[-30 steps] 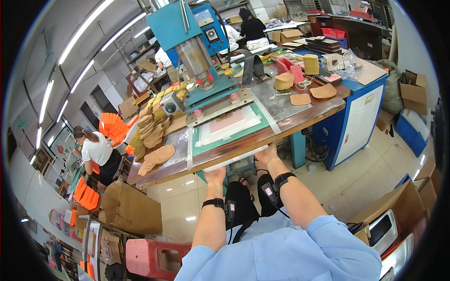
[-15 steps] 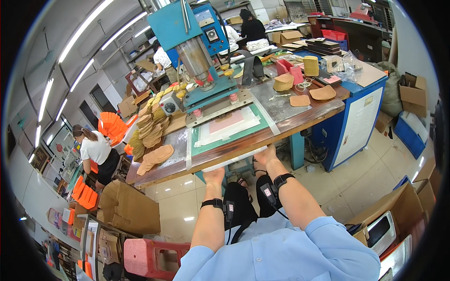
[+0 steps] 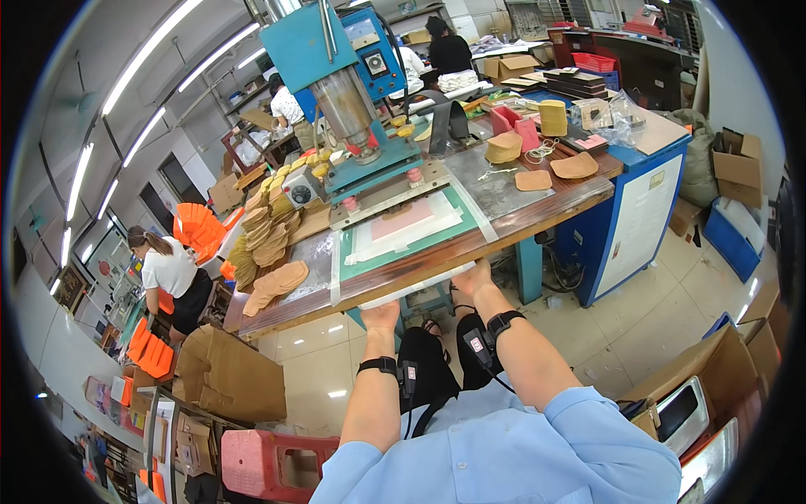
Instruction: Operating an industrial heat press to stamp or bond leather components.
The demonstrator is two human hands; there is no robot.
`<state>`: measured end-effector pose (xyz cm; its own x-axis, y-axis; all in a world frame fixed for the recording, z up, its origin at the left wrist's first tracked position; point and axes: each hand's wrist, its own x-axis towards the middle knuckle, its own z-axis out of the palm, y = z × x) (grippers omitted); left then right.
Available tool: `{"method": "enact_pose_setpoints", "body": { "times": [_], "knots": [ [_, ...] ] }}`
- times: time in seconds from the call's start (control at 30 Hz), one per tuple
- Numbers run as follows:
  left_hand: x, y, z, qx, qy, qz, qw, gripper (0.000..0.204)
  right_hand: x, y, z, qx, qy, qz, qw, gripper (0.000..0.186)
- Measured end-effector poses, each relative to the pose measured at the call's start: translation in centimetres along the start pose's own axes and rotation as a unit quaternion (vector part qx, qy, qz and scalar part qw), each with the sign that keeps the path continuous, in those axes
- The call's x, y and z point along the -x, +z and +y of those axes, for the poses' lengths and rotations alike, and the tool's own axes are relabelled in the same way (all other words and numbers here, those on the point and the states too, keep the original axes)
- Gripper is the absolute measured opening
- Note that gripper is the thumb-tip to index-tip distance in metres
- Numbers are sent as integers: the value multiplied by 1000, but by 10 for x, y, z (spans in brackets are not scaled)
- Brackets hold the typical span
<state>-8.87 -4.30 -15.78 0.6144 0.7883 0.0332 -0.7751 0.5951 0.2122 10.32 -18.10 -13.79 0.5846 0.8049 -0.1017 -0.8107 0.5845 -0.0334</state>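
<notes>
You're in a busy workshop with a glossy pale tiled floor (image 3: 588, 353) that throws back the glare from long fluorescent tube lights (image 3: 159, 50) running across the ceiling. To your right there's a blue metal cabinet with a white door (image 3: 642, 210), with brown cardboard boxes (image 3: 735, 164) stacked beyond it. To your lower left sit an open cardboard carton (image 3: 227, 378) and a pink plastic stool (image 3: 273, 462).
</notes>
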Motion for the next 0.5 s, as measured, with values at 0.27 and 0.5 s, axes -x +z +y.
{"method": "enact_pose_setpoints", "body": {
  "times": [0.27,0.5],
  "knots": [
    [5,13,-5,-17,9,16,1000,46,-7,-8,-2,-7,11,-25,1000,42],
    [5,9,-3,-17,8,8,1000,46,-3,-4,-1,-8,18,-20,1000,41]
  ]
}}
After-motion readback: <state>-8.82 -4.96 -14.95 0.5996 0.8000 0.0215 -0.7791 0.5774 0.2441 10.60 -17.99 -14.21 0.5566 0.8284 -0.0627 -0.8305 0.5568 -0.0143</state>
